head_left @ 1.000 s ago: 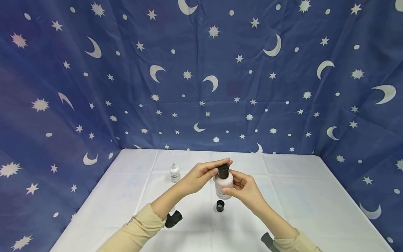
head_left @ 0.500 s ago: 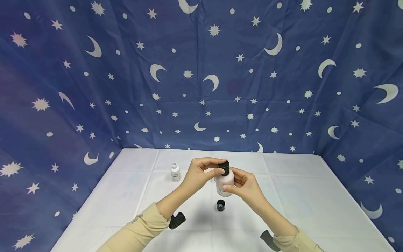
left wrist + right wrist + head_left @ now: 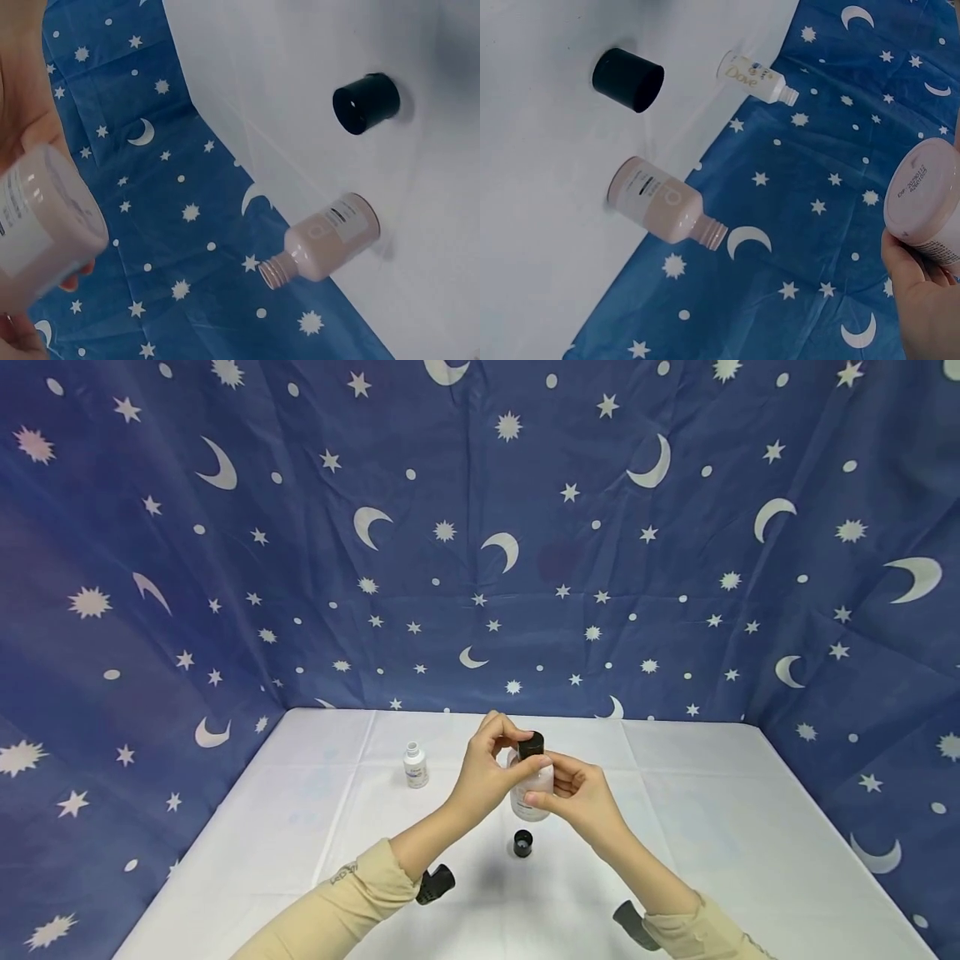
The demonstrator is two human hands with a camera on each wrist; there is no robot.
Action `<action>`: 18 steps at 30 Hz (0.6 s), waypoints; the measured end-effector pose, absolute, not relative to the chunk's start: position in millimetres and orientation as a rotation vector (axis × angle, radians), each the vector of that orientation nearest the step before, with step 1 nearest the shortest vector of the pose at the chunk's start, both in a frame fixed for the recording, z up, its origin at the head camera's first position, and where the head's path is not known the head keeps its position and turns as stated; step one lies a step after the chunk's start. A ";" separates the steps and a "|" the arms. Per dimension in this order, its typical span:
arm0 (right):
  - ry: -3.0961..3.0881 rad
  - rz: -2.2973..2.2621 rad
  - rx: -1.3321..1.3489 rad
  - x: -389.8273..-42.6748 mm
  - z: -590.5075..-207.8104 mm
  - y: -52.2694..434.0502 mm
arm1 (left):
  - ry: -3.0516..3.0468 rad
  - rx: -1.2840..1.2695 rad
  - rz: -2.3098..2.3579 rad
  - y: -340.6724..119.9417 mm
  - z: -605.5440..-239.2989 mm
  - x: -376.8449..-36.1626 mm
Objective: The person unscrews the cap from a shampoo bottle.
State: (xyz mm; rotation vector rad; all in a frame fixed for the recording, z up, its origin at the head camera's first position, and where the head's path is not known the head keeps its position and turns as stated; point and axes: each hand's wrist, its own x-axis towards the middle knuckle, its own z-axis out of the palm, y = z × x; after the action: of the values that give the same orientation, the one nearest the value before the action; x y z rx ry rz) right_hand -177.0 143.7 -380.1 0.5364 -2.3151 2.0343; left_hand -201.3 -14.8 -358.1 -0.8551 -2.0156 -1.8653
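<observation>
A pale pink bottle (image 3: 531,789) with a black cap (image 3: 531,745) is held up over the middle of the white table (image 3: 712,827). My right hand (image 3: 577,795) grips its body from the right. My left hand (image 3: 486,770) pinches the cap with thumb and curled fingers. The bottle's base shows in the left wrist view (image 3: 41,217) and in the right wrist view (image 3: 930,199), where my right hand (image 3: 922,300) is under it. A loose black cap (image 3: 522,843) lies on the table below the hands.
A small white uncapped Dove bottle (image 3: 414,765) stands at the left. A second pink bottle (image 3: 664,202) with an open neck stands on the table near the loose cap (image 3: 628,79); the hands hide it in the head view. Blue star-patterned cloth (image 3: 480,527) walls the table.
Both hands and the bottle have lifted a little. My left fingers went from lying over the cap's top to curling round it, as in a twist.
</observation>
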 end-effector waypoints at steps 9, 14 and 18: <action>-2.302 2.057 0.534 -177.7 -377.9 146.3 | -2.007 -0.873 -1.849 -10.3 -359.2 -201.4; -2.313 2.014 0.531 -175.2 -375.2 149.4 | -1.971 -0.996 -1.878 -12.6 -360.5 -202.3; -2.318 2.007 0.531 -174.7 -373.5 151.9 | -1.954 -1.056 -1.873 -19.9 -355.7 -205.5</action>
State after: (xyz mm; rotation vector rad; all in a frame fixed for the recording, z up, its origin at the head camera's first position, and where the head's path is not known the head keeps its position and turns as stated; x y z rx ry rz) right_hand -174.7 151.9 -373.5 0.5306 -2.3184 2.0074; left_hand -205.5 -19.9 -355.7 -1.0558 -1.9539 -1.8727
